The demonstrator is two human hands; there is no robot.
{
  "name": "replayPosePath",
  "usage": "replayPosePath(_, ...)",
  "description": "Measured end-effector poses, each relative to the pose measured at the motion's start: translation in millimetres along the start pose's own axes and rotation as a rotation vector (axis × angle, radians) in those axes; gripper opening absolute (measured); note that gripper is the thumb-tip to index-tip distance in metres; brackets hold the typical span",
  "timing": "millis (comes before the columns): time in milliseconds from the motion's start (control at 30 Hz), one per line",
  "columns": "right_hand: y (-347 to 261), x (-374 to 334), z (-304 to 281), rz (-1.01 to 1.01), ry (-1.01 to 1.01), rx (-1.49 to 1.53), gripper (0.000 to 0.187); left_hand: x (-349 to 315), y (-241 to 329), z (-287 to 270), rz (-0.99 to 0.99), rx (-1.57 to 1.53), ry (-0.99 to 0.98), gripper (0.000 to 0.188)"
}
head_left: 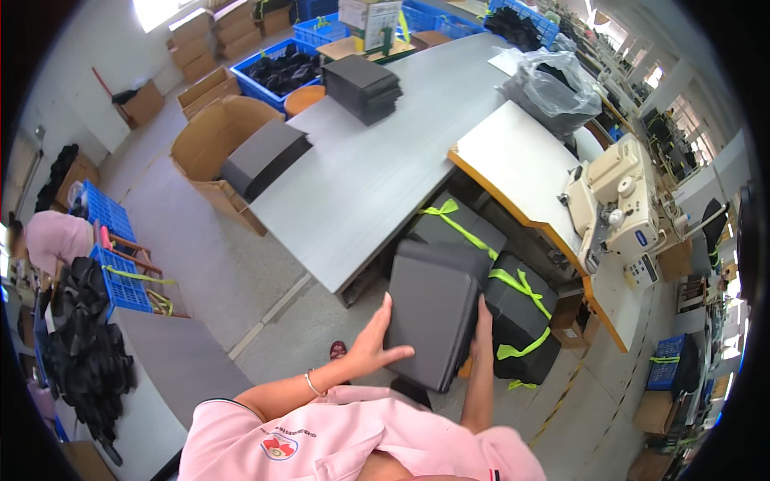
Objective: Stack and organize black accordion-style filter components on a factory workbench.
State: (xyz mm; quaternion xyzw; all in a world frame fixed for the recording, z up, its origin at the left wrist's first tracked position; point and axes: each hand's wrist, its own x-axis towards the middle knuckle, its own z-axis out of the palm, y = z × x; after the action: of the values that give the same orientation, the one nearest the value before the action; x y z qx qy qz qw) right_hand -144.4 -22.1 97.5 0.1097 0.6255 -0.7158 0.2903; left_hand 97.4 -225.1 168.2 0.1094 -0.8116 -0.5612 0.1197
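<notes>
Between my two hands is a thick stack of black panels (433, 313) with rounded edges, held in front of my body. My left hand (373, 337) presses on its left side, thumb lying across the lower face. My right hand (482, 330) grips the opposite side, its fingers partly hidden behind the stack. Just beyond and to the right lie black bundles (520, 306) tied with lime-green ribbon, on the floor beside and under the tables. Another similar black stack (361, 86) rests on the long grey table (377, 176).
A white sewing table (521, 152) with a sewing machine (622, 196) stands at right. Far left of the grey table, an open cardboard box (200, 152) holds another black stack (265, 156). Black pieces (84, 353) cover a table at left, near a person in pink (56, 239).
</notes>
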Motion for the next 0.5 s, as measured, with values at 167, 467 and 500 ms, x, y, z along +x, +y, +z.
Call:
replayPosePath(167,-41.9,57.2,142.4,-0.317,-0.225,-0.667,0.055,5.8,-54.4,-91.8,-0.111,-0.384,0.184,0.122)
replayPosePath(467,-132.0,91.9,366.4,-0.791,-0.380,-1.399,0.079,43.0,-105.1,-174.9,-0.291,-0.122,0.282,0.112)
replayPosePath(500,-135.3,95.5,388.8,-0.822,-0.416,-1.448,0.080,48.7,-107.6,-178.0,-0.298,-0.114,0.285,0.112)
